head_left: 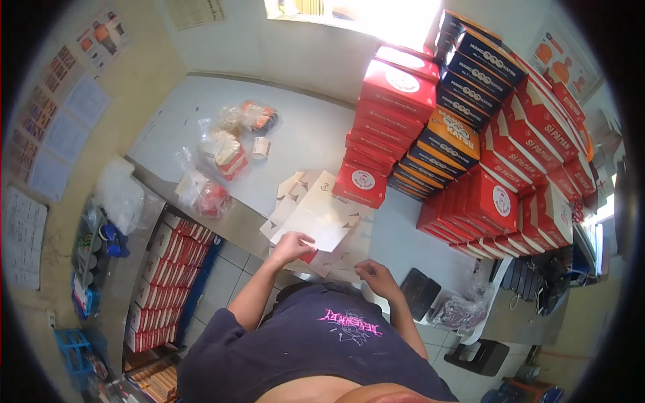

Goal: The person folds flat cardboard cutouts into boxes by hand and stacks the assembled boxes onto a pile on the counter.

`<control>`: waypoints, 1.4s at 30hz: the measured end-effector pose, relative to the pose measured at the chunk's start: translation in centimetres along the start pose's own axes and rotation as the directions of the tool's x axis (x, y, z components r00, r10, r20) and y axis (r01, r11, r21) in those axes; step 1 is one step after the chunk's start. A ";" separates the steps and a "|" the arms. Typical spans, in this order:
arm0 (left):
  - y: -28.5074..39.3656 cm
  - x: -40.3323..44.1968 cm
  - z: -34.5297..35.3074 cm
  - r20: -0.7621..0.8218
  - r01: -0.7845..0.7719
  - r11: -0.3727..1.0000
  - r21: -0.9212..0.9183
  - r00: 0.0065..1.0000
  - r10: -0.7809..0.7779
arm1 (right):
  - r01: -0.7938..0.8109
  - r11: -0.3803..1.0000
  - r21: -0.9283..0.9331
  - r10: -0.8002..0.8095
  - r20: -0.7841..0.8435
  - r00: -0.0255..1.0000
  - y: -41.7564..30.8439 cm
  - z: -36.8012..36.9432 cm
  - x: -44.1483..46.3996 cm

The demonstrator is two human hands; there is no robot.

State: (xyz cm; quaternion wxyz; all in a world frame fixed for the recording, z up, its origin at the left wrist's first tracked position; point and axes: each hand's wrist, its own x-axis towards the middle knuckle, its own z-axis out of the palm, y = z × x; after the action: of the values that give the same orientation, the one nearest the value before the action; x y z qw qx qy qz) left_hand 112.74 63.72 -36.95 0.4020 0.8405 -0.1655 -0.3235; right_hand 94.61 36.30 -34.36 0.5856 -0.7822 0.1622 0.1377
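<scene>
Head view: flat carton blanks (290, 195) lie in an uneven, fanned pile near the front edge of the worktop (171, 124), right ahead of my body. My left hand (290, 248) is at the lower left corner of the pale top blank (316, 221), thumb and fingers drawn together by a small red patch (308, 256); I cannot tell whether they pinch the card or just rest on it. My right hand (377, 278) is apart from the pile, fingers loosely curled, with nothing visible in them, though I cannot see whether they close on anything.

Beyond the pile's far right side stand stacked red boxes (361, 180), close by. To the left are clear plastic bags (209, 199) and a paper cup (261, 148).

As I judge it, the loose fan is the weak point: dragging one blank could pull others askew, and those nearest me might slip over the front edge. A hard push away could jam a card corner against the boxes and bend it. If my left forearm swings wide, it could brush the nearest bag, which sits close to the edge, and tip it off.
</scene>
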 end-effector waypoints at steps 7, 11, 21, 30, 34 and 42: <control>11.8 -6.5 -5.4 -0.092 -0.115 0.697 -0.708 0.993 0.070 | 0.348 0.928 0.131 -0.350 -0.007 0.937 -12.2 3.5 -0.3; 16.4 -8.9 -3.7 -0.249 -0.323 0.642 -0.695 0.946 0.207 | 0.476 0.872 0.117 -0.476 -0.030 0.879 -16.8 3.9 -0.9; 16.8 -6.5 -3.8 -0.300 -0.435 0.368 -0.822 0.880 0.370 | 0.743 0.632 -0.218 -0.774 -0.137 0.618 -15.9 1.2 -1.1; 19.3 -5.7 -4.4 -0.404 -0.449 0.409 -0.794 0.893 0.197 | 0.627 0.311 -0.715 -0.916 -0.048 0.399 -17.0 -1.0 -1.7; 19.1 -5.7 -2.4 -0.371 -0.456 0.429 -0.780 0.889 0.269 | 0.546 0.434 -0.717 -0.876 -0.194 0.442 -18.9 -1.1 -1.5; 17.8 -6.2 -2.5 -0.278 -0.389 0.458 -0.799 0.915 0.292 | 0.522 0.461 -0.718 -0.856 -0.206 0.473 -17.8 -0.1 -0.9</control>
State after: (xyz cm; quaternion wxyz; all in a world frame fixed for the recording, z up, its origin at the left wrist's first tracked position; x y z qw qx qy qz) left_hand 109.51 57.43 -19.27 0.8196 0.5064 -0.1330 -0.2325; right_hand 101.21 40.95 -18.47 0.2542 -0.9116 -0.0777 -0.3136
